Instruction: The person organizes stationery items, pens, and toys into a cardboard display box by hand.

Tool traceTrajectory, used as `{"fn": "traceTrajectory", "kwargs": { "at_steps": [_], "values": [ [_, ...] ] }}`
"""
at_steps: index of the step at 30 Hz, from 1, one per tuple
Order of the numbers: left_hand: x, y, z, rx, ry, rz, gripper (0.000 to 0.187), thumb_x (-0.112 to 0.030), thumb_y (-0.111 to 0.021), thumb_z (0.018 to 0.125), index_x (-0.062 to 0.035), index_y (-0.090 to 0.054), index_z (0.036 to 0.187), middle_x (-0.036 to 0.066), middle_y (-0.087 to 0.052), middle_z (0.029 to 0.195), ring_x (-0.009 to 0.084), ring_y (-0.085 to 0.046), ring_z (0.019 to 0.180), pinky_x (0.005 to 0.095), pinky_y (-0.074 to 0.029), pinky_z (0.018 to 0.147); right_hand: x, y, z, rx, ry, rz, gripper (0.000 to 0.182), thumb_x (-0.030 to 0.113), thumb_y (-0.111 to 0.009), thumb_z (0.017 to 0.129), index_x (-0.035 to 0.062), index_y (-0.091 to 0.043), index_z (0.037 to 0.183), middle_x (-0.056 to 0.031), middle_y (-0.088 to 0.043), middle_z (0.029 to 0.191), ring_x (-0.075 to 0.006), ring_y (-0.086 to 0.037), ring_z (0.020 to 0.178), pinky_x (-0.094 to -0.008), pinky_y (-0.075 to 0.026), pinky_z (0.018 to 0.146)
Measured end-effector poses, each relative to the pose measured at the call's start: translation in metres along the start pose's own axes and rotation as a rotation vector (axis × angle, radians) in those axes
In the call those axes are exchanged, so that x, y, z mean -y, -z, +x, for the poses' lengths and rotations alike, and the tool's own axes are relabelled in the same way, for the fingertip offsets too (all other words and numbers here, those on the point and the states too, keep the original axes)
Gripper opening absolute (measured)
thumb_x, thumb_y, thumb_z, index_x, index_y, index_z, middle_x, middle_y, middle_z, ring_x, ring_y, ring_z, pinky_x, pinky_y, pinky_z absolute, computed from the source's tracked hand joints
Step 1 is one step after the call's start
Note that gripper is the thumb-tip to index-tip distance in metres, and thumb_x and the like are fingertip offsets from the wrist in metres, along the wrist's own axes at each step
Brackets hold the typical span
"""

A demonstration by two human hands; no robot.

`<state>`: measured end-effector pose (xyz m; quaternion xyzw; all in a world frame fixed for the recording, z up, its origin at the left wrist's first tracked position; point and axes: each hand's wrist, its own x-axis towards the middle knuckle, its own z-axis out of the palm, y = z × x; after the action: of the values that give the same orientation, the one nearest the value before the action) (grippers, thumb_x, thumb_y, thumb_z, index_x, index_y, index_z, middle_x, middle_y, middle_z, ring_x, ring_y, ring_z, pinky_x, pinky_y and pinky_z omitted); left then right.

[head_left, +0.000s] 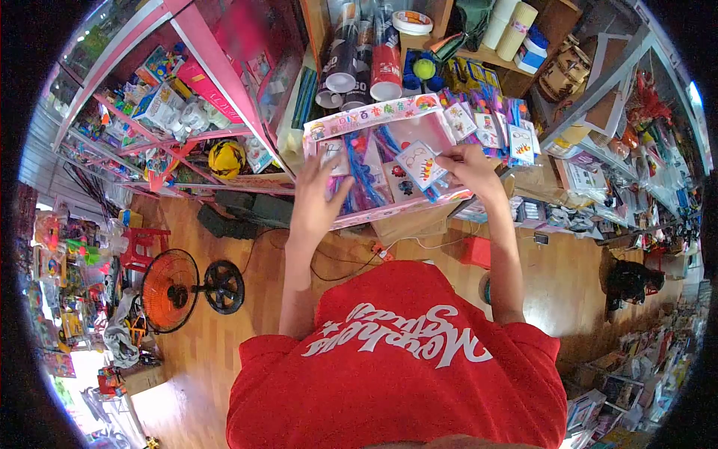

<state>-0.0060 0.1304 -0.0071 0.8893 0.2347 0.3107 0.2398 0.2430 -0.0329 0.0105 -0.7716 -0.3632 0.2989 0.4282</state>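
A shallow pink-and-white cardboard box (374, 117), printed with "DIY" and coloured lettering, stands open in front of me. Bagged craft packs (364, 176) with what look like blue and purple fuzzy stems and picture cards lie inside. My right hand (473, 173) pinches the edge of one craft pack (420, 166) whose white card shows a crown-like drawing, holding it over the box's right part. At the left end, my left hand (317, 196) rests over the packs with its fingers apart. More craft packs (516, 142) are heaped beyond the box's right end.
Behind the box are dark and red tubes (387, 63), a tape roll (413, 22) and a yellow-green ball (424, 69). A pink-framed display case (213, 67) flanks the left, metal shelves (636, 142) the right. An orange fan (170, 290) and red stool (143, 247) stand on the floor.
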Motion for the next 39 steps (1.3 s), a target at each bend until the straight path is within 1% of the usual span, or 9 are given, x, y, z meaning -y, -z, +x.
{"fn": "traceTrajectory", "kwargs": {
  "at_steps": [4,5,9,15,18,21,27,34,39],
  "values": [
    [0.012,0.010,-0.010,-0.060,0.185,-0.029,0.060,-0.028,-0.062,0.088,-0.0006,-0.038,0.135,0.024,-0.041,0.136,0.0380,-0.040,0.127,0.0406,-0.033,0.105,-0.020,-0.015,0.024,0.015,0.033,0.009,0.023,0.013,-0.066,0.081,-0.0082,-0.064,0.091,-0.0078,-0.062,0.068,-0.0125,-0.058,0.053,-0.0266,-0.045,0.047],
    [0.009,0.014,-0.012,0.049,0.344,-0.068,0.068,-0.030,-0.062,0.088,0.0001,-0.030,0.139,0.024,-0.038,0.139,0.0369,-0.039,0.128,0.0406,-0.031,0.106,-0.026,-0.018,0.029,0.023,0.046,0.022,0.025,0.014,-0.066,0.080,-0.0090,-0.064,0.090,-0.0109,-0.064,0.067,-0.0156,-0.062,0.053,-0.0294,-0.047,0.048],
    [0.026,0.006,-0.023,0.118,0.255,-0.188,0.066,-0.025,-0.062,0.087,-0.0011,-0.030,0.139,0.025,-0.034,0.141,0.0403,-0.034,0.130,0.0415,-0.029,0.108,-0.009,-0.029,0.027,0.101,-0.010,-0.031,0.031,0.012,-0.068,0.078,-0.0081,-0.061,0.101,-0.0176,-0.066,0.071,-0.0211,-0.066,0.055,-0.0324,-0.051,0.051],
    [0.022,0.002,-0.014,0.067,0.018,0.013,0.060,-0.027,-0.065,0.084,-0.0057,-0.041,0.135,0.027,-0.035,0.140,0.0417,-0.032,0.132,0.0443,-0.027,0.109,-0.014,-0.035,0.028,0.064,0.177,-0.357,0.036,0.018,-0.070,0.077,-0.0066,-0.063,0.101,-0.0191,-0.066,0.071,-0.0261,-0.066,0.057,-0.0377,-0.052,0.060],
    [0.015,-0.007,-0.004,0.191,0.001,-0.054,0.058,-0.029,-0.066,0.084,-0.0075,-0.044,0.133,0.028,-0.034,0.140,0.0432,-0.032,0.131,0.0457,-0.027,0.108,0.006,-0.025,0.017,-0.095,0.055,-0.283,0.035,0.022,-0.071,0.077,-0.0051,-0.065,0.097,-0.0193,-0.066,0.071,-0.0286,-0.066,0.063,-0.0387,-0.051,0.062],
    [0.007,-0.017,0.005,0.275,0.054,0.010,0.058,-0.030,-0.067,0.084,-0.0115,-0.045,0.135,0.026,-0.032,0.142,0.0394,-0.031,0.133,0.0422,-0.029,0.108,0.019,0.000,0.008,-0.399,0.228,-0.361,0.031,0.023,-0.069,0.078,-0.0032,-0.066,0.093,-0.0197,-0.065,0.070,-0.0312,-0.066,0.066,-0.0394,-0.050,0.061],
    [0.008,-0.034,0.011,0.231,0.034,0.033,0.057,-0.031,-0.068,0.082,-0.0095,-0.045,0.130,0.028,-0.035,0.138,0.0434,-0.033,0.129,0.0453,-0.031,0.107,-0.034,0.038,0.038,-0.780,0.306,-0.822,0.032,0.021,-0.074,0.073,-0.0030,-0.065,0.092,-0.0190,-0.064,0.072,-0.0376,-0.063,0.071,-0.0420,-0.050,0.067],
    [0.018,-0.038,0.011,0.321,0.000,-0.045,0.062,-0.030,-0.069,0.080,-0.0066,-0.041,0.130,0.025,-0.035,0.140,0.0418,-0.033,0.130,0.0456,-0.029,0.108,-0.061,0.041,0.051,-0.591,0.205,-0.695,0.020,0.014,-0.072,0.072,-0.0037,-0.065,0.078,-0.0223,-0.064,0.077,-0.0372,-0.064,0.075,-0.0419,-0.050,0.066],
    [0.021,-0.038,0.008,0.304,0.007,-0.007,0.060,-0.031,-0.067,0.082,-0.0072,-0.042,0.131,0.024,-0.033,0.142,0.0417,-0.031,0.131,0.0460,-0.026,0.110,-0.020,0.055,0.016,-0.625,0.394,-0.478,0.014,0.007,-0.067,0.077,-0.0041,-0.061,0.082,-0.0190,-0.064,0.074,-0.0307,-0.062,0.064,-0.0372,-0.047,0.059]
  ]
}}
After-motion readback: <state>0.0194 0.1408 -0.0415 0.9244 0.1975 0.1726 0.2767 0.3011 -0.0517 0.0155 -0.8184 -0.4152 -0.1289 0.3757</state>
